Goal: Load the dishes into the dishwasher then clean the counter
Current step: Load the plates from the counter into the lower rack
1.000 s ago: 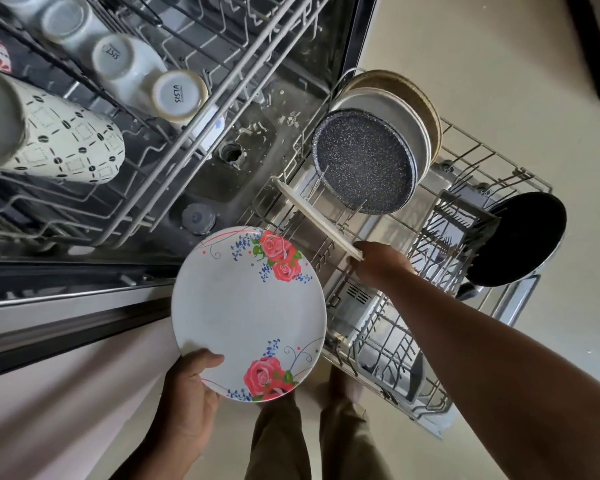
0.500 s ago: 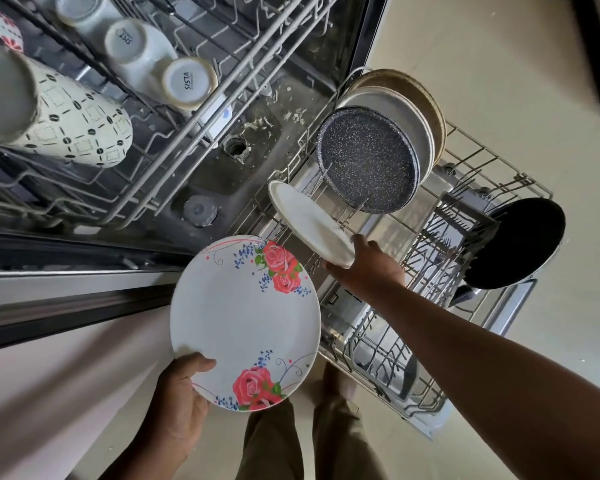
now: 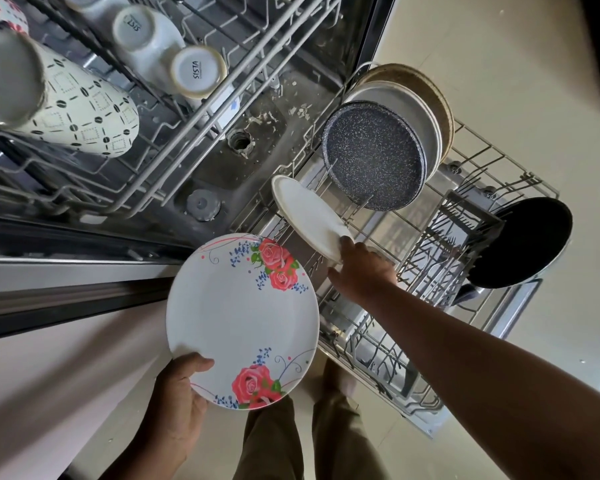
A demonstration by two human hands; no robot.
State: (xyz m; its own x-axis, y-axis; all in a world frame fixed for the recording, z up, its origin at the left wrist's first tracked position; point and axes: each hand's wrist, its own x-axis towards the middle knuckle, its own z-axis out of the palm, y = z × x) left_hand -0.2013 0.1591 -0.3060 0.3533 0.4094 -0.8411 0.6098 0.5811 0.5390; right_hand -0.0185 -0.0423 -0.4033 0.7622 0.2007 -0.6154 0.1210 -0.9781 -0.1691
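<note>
Right hand (image 3: 361, 270) grips near rim of plain white plate (image 3: 309, 216), plate tilted over lower rack (image 3: 478, 157) tines, not yet seated. Left hand (image 3: 177, 393) pinches rim of rose-print plate (image 3: 236, 317), held flat, waiting beside rack.

Likely best: stand white plate on edge, slide between two tines near speckled plate (image 3: 374, 157), leave gap, release only when it holds upright. Then floral one in next slot.

Plates glossy, slick, thin-rimmed, round. Rack grey coated wire. Speckled plate dark, matte-looking. Black pan (image 3: 530, 240) at far rack edge. Patterned mug (image 3: 80, 105) lying in upper rack (image 3: 222, 95).
</note>
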